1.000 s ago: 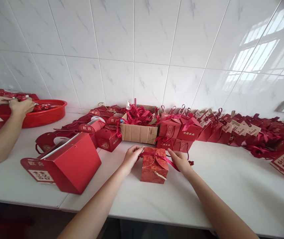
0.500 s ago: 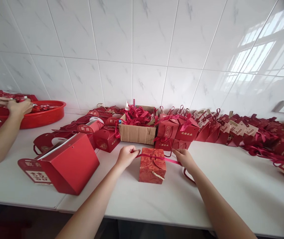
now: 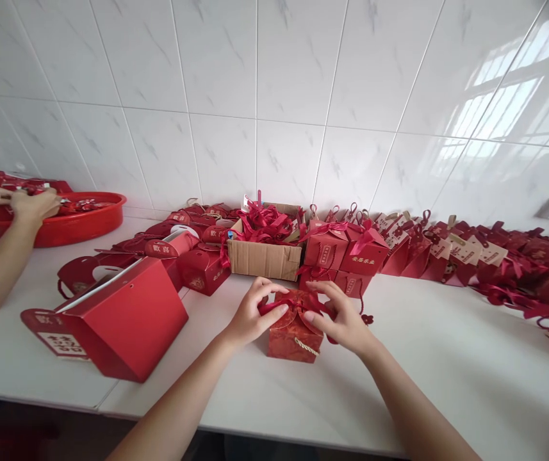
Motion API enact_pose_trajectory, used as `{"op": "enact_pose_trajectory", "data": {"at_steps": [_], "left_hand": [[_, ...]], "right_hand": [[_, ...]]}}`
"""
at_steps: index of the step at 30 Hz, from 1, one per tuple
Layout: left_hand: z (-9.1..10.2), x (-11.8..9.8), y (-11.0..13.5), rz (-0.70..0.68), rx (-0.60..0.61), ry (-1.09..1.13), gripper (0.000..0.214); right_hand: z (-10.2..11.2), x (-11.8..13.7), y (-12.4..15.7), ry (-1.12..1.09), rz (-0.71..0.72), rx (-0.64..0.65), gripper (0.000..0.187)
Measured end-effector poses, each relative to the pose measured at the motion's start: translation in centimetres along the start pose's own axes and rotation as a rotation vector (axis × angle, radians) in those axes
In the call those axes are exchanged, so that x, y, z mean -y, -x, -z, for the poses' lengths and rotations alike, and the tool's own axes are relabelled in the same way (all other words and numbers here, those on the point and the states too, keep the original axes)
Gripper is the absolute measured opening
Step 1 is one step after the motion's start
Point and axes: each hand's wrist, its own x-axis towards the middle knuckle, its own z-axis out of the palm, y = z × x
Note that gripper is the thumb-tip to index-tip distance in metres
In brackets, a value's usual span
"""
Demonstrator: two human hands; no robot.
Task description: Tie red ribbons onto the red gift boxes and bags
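Note:
A small patterned red gift box (image 3: 288, 346) stands on the white table in front of me, with a cream rope handle on its near side. Across its top lies a dark pink ribbon (image 3: 298, 298), tied at the middle. My left hand (image 3: 256, 315) curls around the ribbon's left part, thumb and fingertips over the lid. From the other side, my right hand (image 3: 342, 320) has thumb and fingers about the ribbon's right part. Both hands partly cover the lid and the knot.
A cardboard box (image 3: 265, 258) of ribbons stands behind, beside stacked red gift boxes (image 3: 327, 246). A larger red box (image 3: 130, 320) lies at left. Red bags (image 3: 413, 253) line the wall. Another person's hands (image 3: 34, 205) work over a red basin (image 3: 86, 224) at far left.
Both hands have come inward from the outstretched ribbon ends to the top of the box. The ribbon, pulled out sideways before, is now bunched at the knot.

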Motion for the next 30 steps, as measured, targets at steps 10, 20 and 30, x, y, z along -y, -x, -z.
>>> {"op": "enact_pose_trajectory", "data": {"at_steps": [10, 20, 30], "left_hand": [[-0.6, -0.5, 0.0, 0.039, 0.027, 0.08, 0.018], [-1.4, -0.1, 0.0, 0.113, -0.005, 0.145, 0.018], [-1.6, -0.7, 0.0, 0.106, -0.014, 0.162, 0.013]], "right_hand": [[-0.9, 0.0, 0.5, 0.164, 0.212, -0.029, 0.046], [-1.2, -0.1, 0.5, 0.126, 0.242, -0.039, 0.035], [-1.3, -0.7, 0.4, 0.003, 0.167, -0.009, 0.011]]}}
